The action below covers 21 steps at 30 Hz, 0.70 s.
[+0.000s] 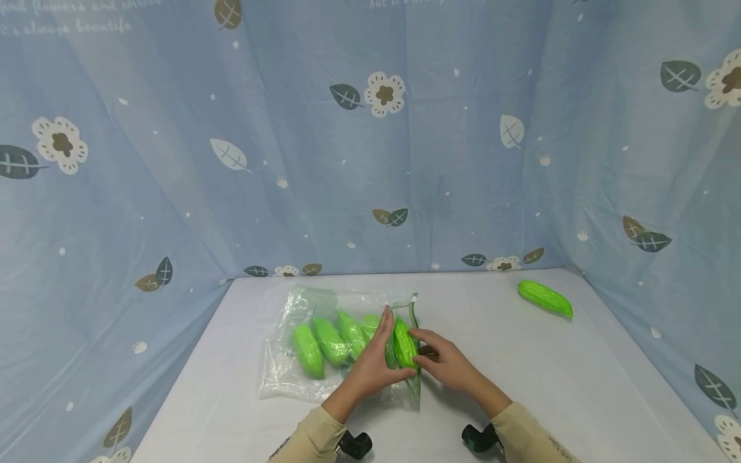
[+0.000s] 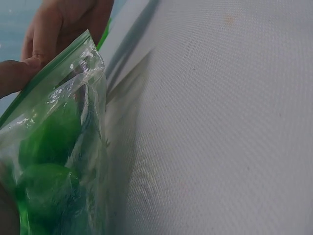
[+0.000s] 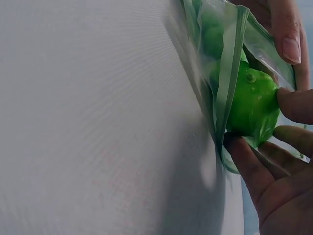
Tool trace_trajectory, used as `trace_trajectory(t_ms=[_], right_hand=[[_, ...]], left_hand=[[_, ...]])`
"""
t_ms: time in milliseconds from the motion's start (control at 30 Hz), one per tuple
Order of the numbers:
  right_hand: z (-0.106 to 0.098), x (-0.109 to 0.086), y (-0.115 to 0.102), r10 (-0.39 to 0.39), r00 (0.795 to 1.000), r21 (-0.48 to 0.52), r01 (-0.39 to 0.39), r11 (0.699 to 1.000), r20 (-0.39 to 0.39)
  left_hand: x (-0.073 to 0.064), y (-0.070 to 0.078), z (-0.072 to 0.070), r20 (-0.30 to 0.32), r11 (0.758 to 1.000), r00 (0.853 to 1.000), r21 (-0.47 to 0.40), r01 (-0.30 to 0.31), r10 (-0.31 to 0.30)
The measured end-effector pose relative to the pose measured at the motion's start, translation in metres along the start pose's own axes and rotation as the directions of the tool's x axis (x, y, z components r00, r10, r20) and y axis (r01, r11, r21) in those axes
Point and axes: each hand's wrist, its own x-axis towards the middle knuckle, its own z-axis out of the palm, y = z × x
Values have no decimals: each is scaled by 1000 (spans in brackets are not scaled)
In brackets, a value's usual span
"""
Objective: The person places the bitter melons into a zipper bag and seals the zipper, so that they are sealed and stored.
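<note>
A clear zip bag (image 1: 278, 379) lies on the table with several green toy bitter melons (image 1: 308, 351) in it, its mouth facing right. My right hand (image 1: 448, 366) grips one more bitter melon (image 1: 405, 344) between thumb and fingers, right at the mouth. The right wrist view has this bitter melon (image 3: 254, 100) partly inside the green zip edge (image 3: 234, 63), fingertips around its near end. My left hand (image 1: 373, 363) rests on the bag by the opening, fingers straight and thumb spread apart from them. Through the plastic, the left wrist view also has green shapes (image 2: 49, 137).
Another bitter melon (image 1: 545, 299) lies at the back right of the white table (image 1: 521, 373). A blue patterned curtain (image 1: 440, 161) stands behind and along both sides. Black devices (image 1: 356, 445) are on both wrists.
</note>
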Motion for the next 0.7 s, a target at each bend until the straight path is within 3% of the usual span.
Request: trace_trajectory(t_ms=[333,700], right_hand=[[4,8,-3,12,1000,5,-12,1000,12],[12,17,-2,23,999,26,-24,999,46]], left_hand=[[0,-3,2,-6,1000,1000,2,-23,23],[-2,-3,-1,17,1000,1000,-31,8,-7]])
